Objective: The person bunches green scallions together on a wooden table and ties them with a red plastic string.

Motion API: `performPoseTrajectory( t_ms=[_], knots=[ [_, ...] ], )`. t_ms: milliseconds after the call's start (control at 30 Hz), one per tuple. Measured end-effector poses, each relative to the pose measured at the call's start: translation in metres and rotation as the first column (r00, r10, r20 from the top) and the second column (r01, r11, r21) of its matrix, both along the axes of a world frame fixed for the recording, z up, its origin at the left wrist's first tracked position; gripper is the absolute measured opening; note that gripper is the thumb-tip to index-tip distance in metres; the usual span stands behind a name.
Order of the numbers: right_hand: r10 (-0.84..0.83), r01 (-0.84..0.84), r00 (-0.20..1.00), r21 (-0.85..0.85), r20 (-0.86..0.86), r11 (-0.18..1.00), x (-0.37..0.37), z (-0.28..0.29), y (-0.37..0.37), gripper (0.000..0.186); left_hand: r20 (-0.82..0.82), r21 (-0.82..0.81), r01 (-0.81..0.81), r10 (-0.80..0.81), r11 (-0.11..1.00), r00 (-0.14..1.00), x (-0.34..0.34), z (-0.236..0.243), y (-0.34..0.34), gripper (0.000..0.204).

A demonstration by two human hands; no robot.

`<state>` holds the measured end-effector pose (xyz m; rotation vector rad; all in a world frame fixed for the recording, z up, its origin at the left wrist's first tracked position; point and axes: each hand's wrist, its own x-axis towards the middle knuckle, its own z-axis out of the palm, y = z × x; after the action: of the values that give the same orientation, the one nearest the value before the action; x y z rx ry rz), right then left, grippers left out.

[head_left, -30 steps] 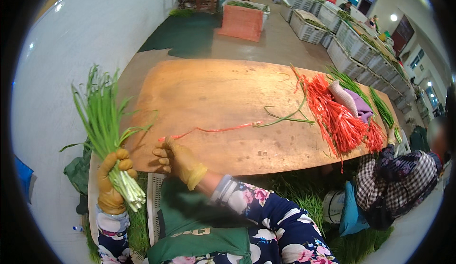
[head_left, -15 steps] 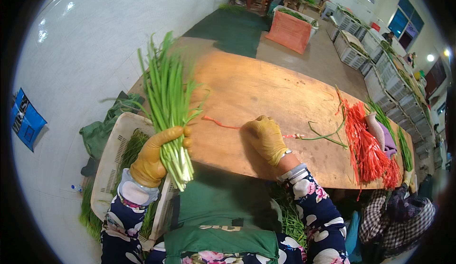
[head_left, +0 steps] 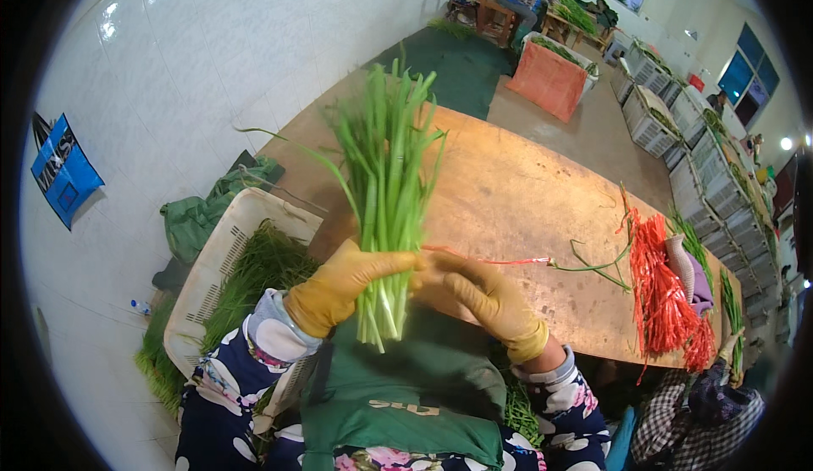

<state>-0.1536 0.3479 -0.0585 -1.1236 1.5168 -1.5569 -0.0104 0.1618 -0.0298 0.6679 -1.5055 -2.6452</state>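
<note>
My left hand (head_left: 360,280), in a yellow rubber glove, is closed around a bunch of garlic chives (head_left: 385,174). The bunch stands nearly upright at the table's near left edge, green leaves up and white cut ends below the fist. One long leaf sticks out to the left. My right hand (head_left: 491,301), gloved alike, is close beside the lower part of the bunch; its fingers are smeared by motion, and I cannot tell whether they grip anything. A thin red plastic strip (head_left: 517,261) runs along the tabletop from behind these fingers to a loose green stem (head_left: 593,274).
Red plastic strips (head_left: 654,285) lie heaped on the wooden table (head_left: 525,183) at right. A white crate (head_left: 199,276) of greens stands at left. Another person's gloved hand (head_left: 728,348) is at the far right corner. Crates (head_left: 652,124) line the back right; a person (head_left: 521,1) sits behind.
The bunch has moved right, toward the middle, in my left hand. My right hand has come off the strip's middle on the table and moved next to the bunch. The view has shifted slightly.
</note>
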Motion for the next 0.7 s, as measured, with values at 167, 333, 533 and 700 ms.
performPoseTrajectory(
  t_ms=[167, 333, 533, 700],
  knots=[
    [0.161, -0.139, 0.840, -0.082, 0.518, 0.987, 0.013, 0.013, 0.001, 0.074, -0.057, -0.253, 0.206, -0.227, 0.945, 0.972, -0.003, 0.017, 0.042, 0.037],
    [0.106, 0.169, 0.835, -0.436, 0.540, 0.884, -0.004, 0.055, 0.005, 0.085, -0.058, -0.333, 0.404, -0.446, 0.852, 0.893, -0.013, 0.013, 0.060, 0.036],
    [-0.410, 0.460, 0.887, -0.330, 0.212, 0.824, -0.007, 0.112, 0.043, 0.065, -0.342, -0.438, 0.406, -0.567, 0.802, 0.749, -0.079, 0.023, 0.096, 0.042],
    [-0.521, 0.491, 0.852, -0.409, 0.045, 0.769, -0.022, 0.121, 0.084, 0.058, -0.535, -0.151, 0.551, -0.536, 0.821, 0.653, -0.129, 0.033, 0.131, 0.037]
  ],
)
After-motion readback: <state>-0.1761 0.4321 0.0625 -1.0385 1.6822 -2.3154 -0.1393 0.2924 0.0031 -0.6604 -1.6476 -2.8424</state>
